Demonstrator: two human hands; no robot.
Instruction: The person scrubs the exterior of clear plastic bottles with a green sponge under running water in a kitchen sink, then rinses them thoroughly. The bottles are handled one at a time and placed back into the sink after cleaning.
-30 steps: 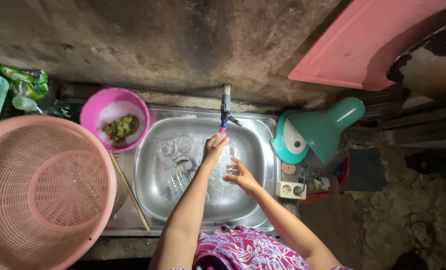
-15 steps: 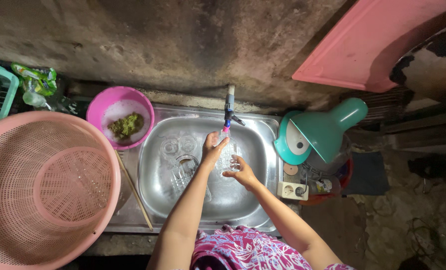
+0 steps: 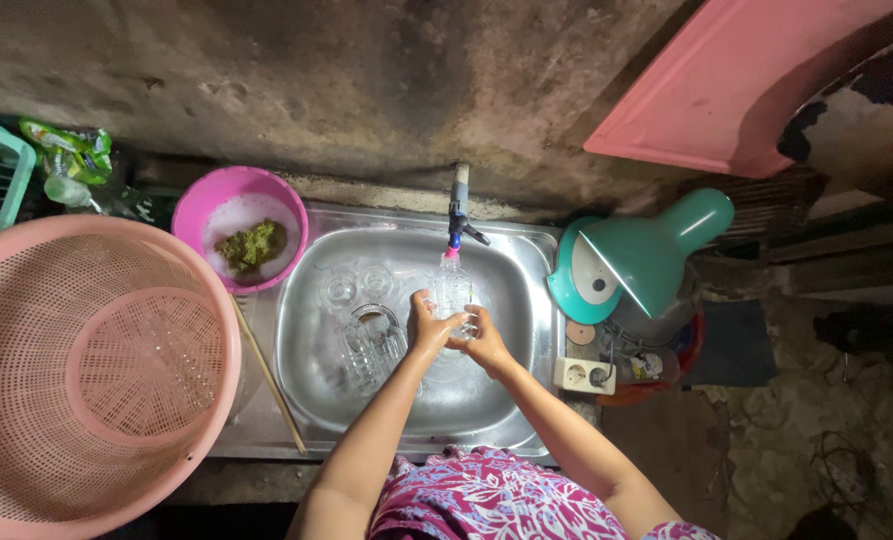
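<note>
Both hands meet over the middle of a steel sink (image 3: pixel 307 380). My left hand (image 3: pixel 429 327) and my right hand (image 3: pixel 484 345) together grip a clear drinking glass (image 3: pixel 453 293), held under the spout of a tap (image 3: pixel 459 215) that comes out of the wall. Several more clear glasses (image 3: pixel 362 320) stand in the left half of the basin, just left of my left hand.
A large pink mesh basket (image 3: pixel 77 370) fills the left side. A small pink bowl (image 3: pixel 239 240) holds foam and a green scrubber. A thin wooden stick (image 3: pixel 267 375) lies on the drainboard. A teal lamp (image 3: pixel 637 262) and a socket block (image 3: pixel 585 374) sit right of the sink.
Both hands have drawn closer together around the glass under the tap; my left hand came down from near the spout.
</note>
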